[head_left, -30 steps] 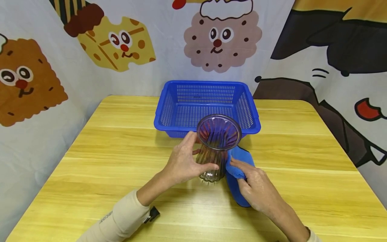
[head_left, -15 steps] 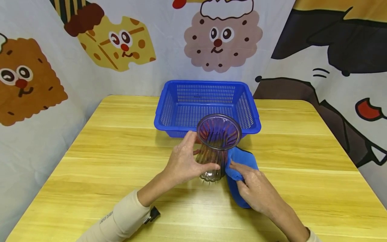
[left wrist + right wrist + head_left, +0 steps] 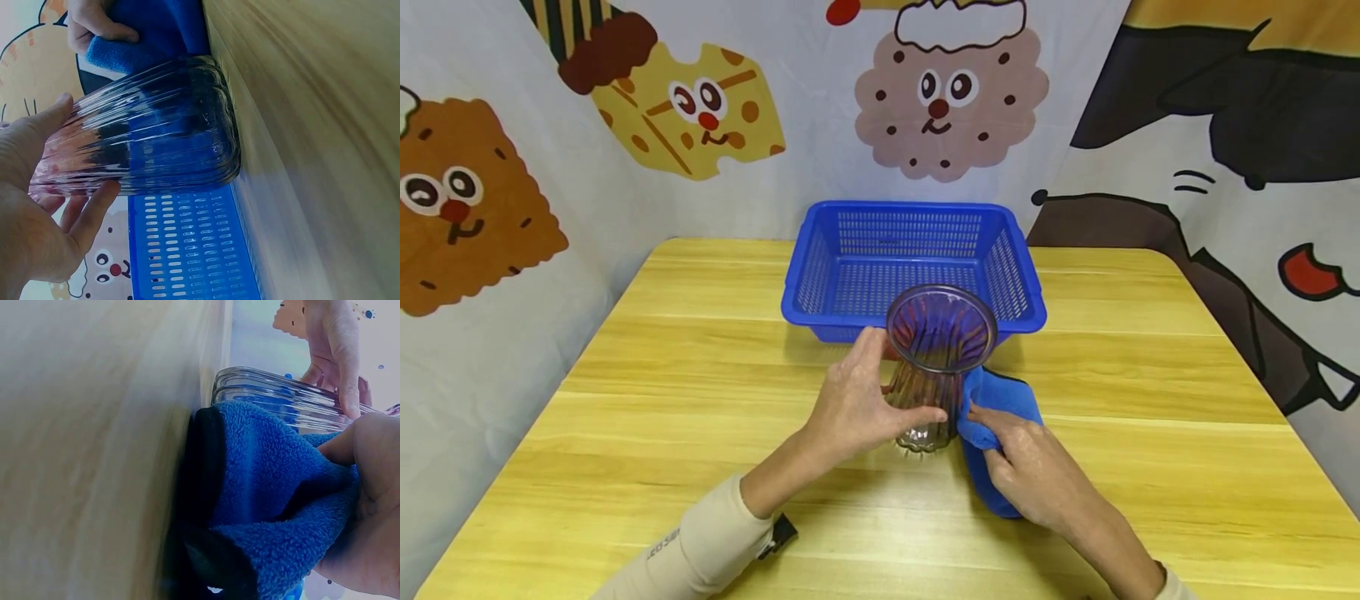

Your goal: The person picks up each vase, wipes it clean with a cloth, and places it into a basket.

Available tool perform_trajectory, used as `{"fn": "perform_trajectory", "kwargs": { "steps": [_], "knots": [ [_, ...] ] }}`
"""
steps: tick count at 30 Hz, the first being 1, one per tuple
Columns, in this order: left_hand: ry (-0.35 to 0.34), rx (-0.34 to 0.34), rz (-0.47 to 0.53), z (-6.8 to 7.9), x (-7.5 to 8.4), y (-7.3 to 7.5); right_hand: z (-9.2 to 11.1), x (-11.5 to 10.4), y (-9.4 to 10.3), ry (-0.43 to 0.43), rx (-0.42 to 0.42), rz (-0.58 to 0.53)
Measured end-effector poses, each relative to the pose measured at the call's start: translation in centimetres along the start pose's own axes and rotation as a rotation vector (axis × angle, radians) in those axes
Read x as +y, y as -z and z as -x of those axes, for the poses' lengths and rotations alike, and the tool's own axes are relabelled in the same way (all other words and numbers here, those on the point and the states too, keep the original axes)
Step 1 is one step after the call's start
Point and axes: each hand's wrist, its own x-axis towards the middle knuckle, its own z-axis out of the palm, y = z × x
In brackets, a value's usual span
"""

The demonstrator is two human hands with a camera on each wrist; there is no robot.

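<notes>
A ribbed clear glass vase [image 3: 928, 392] with a flared, purple-tinted rim stands upright on the table, its base close to the wood in the left wrist view. My left hand [image 3: 853, 404] grips it from the left, thumb across the near side and fingers behind, partly hidden by the glass. On the right, my right hand [image 3: 1037, 467] pinches a blue cloth [image 3: 1000, 396] with a dark edge and holds it against the vase's side. The rest of the cloth [image 3: 269, 481] hangs in folds down to the table. In the left wrist view the vase [image 3: 156, 131] shows bare ribs.
A blue slotted plastic basket [image 3: 797, 287] sits on the wooden table [image 3: 662, 400] just behind the vase. Behind the table hangs a white curtain [image 3: 820, 108] printed with cartoon food and animals. A black clip or strap [image 3: 778, 533] shows under the left sleeve.
My right hand and the cloth have slid slightly down and toward me along the vase's side. The vase and left hand have stayed almost still.
</notes>
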Motion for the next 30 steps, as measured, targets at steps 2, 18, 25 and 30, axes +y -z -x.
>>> {"fn": "perform_trajectory", "kwargs": {
  "steps": [2, 18, 25, 30],
  "knots": [
    [-0.008, 0.006, -0.006, 0.0, 0.0, 0.0, 0.0, 0.0, 0.0, -0.002, 0.0, 0.005],
    [0.088, -0.129, 0.125, 0.2, -0.4, -0.1, 0.2, -0.3, 1.2, -0.154, 0.105, -0.162],
    [-0.03, -0.257, 0.476, -0.3, -1.2, 0.2, 0.6, -3.4, 2.5, -0.143, 0.465, -0.534],
    [-0.035, -0.297, 0.532, -0.5, -1.6, 0.3, 0.5, -5.2, 2.6, -0.147, 0.612, -0.69]
  ]
}}
